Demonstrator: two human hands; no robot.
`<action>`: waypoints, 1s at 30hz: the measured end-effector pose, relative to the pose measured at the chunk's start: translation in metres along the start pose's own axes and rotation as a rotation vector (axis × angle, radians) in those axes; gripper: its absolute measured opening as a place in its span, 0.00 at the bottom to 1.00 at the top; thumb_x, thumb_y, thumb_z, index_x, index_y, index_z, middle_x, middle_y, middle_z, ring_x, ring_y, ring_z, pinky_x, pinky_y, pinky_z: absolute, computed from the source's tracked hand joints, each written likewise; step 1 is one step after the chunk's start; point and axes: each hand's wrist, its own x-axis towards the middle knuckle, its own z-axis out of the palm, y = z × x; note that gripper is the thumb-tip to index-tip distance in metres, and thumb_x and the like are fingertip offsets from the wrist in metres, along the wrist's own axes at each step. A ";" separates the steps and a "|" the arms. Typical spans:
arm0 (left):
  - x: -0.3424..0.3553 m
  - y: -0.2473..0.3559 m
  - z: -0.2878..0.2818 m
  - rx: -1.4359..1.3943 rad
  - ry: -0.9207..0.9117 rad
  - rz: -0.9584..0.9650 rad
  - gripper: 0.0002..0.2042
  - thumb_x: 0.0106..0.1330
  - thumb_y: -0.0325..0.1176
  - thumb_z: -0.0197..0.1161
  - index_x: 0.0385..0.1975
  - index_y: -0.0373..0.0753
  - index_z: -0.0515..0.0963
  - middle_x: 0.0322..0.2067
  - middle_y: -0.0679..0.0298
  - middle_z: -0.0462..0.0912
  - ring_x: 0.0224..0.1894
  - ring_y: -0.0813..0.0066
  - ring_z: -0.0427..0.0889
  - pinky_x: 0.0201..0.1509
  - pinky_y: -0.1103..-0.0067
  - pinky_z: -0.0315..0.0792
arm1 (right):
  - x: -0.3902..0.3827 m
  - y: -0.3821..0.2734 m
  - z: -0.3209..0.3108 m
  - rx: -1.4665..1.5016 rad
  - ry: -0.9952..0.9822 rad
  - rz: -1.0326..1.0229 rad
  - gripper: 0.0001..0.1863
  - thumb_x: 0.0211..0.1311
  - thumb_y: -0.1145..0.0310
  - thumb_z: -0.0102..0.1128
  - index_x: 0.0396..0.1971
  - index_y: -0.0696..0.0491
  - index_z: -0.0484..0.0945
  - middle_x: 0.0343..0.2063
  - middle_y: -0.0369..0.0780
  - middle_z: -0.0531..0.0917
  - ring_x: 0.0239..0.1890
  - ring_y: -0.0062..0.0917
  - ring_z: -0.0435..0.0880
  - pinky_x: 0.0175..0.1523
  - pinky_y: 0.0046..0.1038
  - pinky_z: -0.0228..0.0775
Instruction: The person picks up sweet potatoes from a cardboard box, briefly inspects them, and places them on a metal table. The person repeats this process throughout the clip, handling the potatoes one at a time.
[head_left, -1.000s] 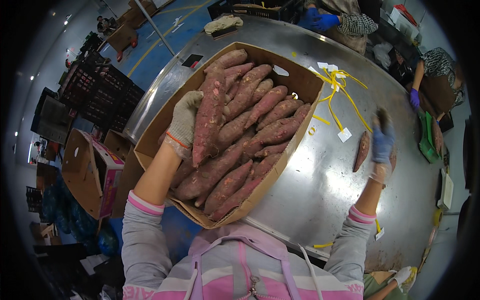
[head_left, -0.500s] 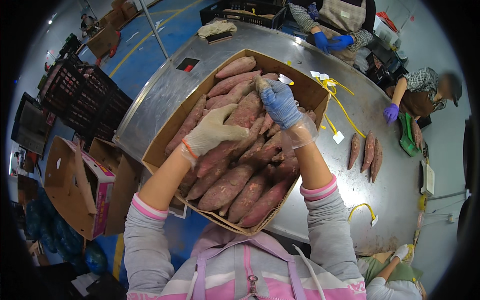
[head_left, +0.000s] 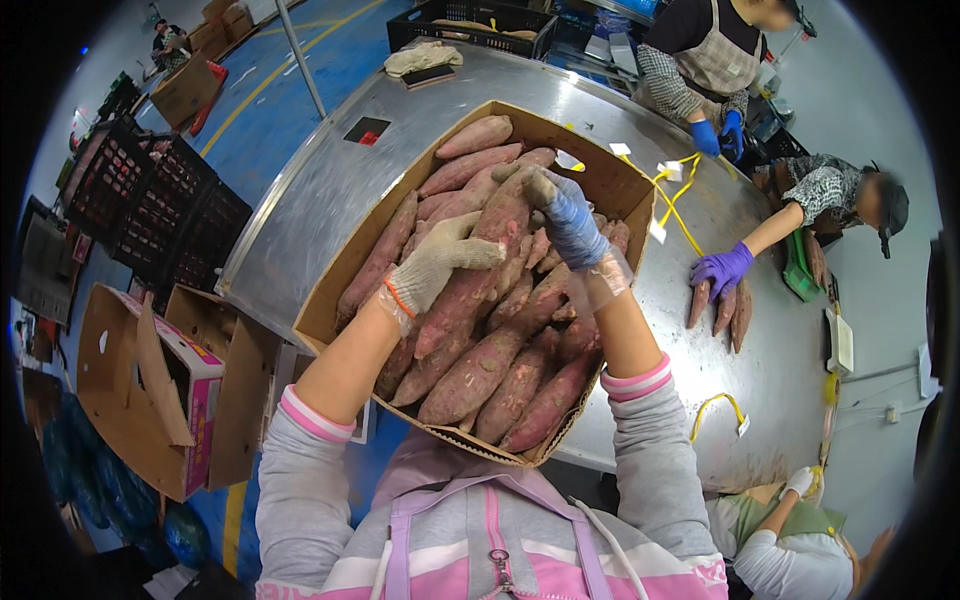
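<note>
Left hand (head_left: 437,265) clamped round large sweet potato (head_left: 508,212), thumb across top; right hand (head_left: 570,220) at its upper end, cannot tell whether closed. Potato lies atop other sweet potatoes (head_left: 475,380) in cardboard box (head_left: 618,185), at metal surface (head_left: 330,205). Best steadied at both ends, settled lengthwise, pressed lightly to spare skin.
</note>
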 end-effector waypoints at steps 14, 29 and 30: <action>0.000 -0.005 -0.007 -0.488 -0.306 -0.090 0.21 0.64 0.33 0.59 0.55 0.33 0.70 0.39 0.70 0.78 0.45 0.82 0.76 0.52 0.85 0.70 | 0.000 0.013 -0.014 0.179 -0.182 -0.202 0.19 0.71 0.56 0.52 0.35 0.58 0.83 0.26 0.31 0.81 0.29 0.10 0.77 0.30 0.14 0.69; 0.030 -0.017 -0.015 -0.521 0.416 0.368 0.20 0.72 0.34 0.49 0.61 0.33 0.61 0.57 0.55 0.70 0.58 0.62 0.71 0.65 0.66 0.65 | -0.001 0.025 0.018 -0.580 -0.348 0.064 0.52 0.54 0.50 0.68 0.68 0.66 0.49 0.57 0.52 0.71 0.59 0.34 0.72 0.61 0.29 0.67; 0.031 -0.017 -0.017 -0.493 0.403 0.417 0.21 0.72 0.35 0.48 0.62 0.33 0.61 0.57 0.55 0.70 0.58 0.62 0.71 0.66 0.66 0.64 | -0.005 0.026 0.021 -0.472 -0.298 0.107 0.52 0.55 0.50 0.68 0.68 0.66 0.49 0.57 0.52 0.71 0.59 0.33 0.72 0.60 0.29 0.67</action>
